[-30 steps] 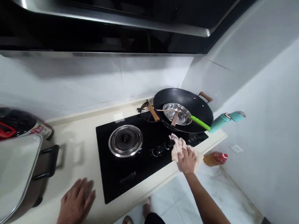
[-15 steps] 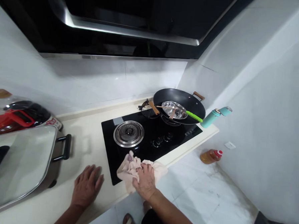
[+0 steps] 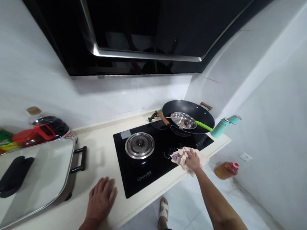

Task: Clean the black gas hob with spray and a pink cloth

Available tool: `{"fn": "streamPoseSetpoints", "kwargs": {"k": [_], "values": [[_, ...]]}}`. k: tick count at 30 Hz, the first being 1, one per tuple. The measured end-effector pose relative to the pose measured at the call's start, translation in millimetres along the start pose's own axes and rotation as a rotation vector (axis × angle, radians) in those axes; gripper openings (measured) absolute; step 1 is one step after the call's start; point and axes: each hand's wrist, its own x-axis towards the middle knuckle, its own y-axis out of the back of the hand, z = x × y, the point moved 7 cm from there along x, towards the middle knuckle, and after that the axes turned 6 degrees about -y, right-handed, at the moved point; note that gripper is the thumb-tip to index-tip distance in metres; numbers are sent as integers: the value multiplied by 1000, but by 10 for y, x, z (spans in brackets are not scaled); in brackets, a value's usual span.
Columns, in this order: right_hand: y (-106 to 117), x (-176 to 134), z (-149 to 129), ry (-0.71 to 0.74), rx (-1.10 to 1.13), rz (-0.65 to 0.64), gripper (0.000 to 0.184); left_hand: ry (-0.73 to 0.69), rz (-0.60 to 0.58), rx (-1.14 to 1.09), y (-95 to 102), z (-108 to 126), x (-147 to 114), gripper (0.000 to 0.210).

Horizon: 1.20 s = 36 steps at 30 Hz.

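My right hand (image 3: 193,160) presses a pale pink cloth (image 3: 183,154) onto the front edge of the black gas stove (image 3: 151,163), beside its knobs. The cloth is bunched under the fingers and hangs partly over the counter edge. My left hand (image 3: 102,198) rests on the cream countertop (image 3: 96,167) left of the stove, fingers spread, holding nothing. A round burner (image 3: 140,145) lies bare on the stove's left side. On the right burner stands a black wok (image 3: 187,108) with a metal bowl (image 3: 179,119), chopsticks and a green-handled utensil (image 3: 203,126) in it.
At the left is a large electric pan (image 3: 50,171) with a lid and black side handle (image 3: 83,159). Bottles and a red-lidded jar (image 3: 30,136) stand behind it. A teal flask (image 3: 220,128) is right of the wok. The range hood (image 3: 143,63) hangs above; an oil bottle (image 3: 225,170) sits below right.
My right hand has slid the cloth rightward along the stove's front, from the left burner's front to the knobs. My left hand stays on the counter. The view has shifted.
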Motion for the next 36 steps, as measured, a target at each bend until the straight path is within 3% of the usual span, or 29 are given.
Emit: {"fn": "streamPoseSetpoints", "kwargs": {"k": [3, 7, 10, 13, 15, 18, 22, 25, 28, 33, 36], "values": [[-137, -175, -192, 20, -5, -12, 61, 6, 18, 4, 9, -6, -4, 45], [-382, -785, -640, 188, 32, 103, 60, -3, 13, 0, -1, -13, -6, 45], [-530, -1272, -946, 345, 180, 187, 47, 8, -3, -9, -13, -31, -10, 46], [-578, -1546, -1130, 518, 401, 185, 38, 33, -18, -13, -18, -57, -18, 46], [-481, -1517, -1130, 532, 535, 202, 36, 30, -26, -10, -18, -63, -23, 46], [-137, -1219, -1075, 460, 622, 311, 39, 6, -19, -2, -8, -58, -26, 47], [233, -718, -1223, 456, 454, 346, 54, 4, -4, -3, -11, -70, -37, 47], [146, -557, -1333, 491, 273, 245, 61, 3, -2, -5, -30, -88, -51, 47], [-57, -674, -1251, 518, 215, 241, 67, 0, -8, -7, -36, -100, -59, 46], [-291, -967, -839, 527, 367, 198, 56, -28, 11, 5, 0, -82, -54, 47], [-243, -965, -546, 528, 536, 153, 45, -36, 29, 11, 5, -75, -55, 47]]}}
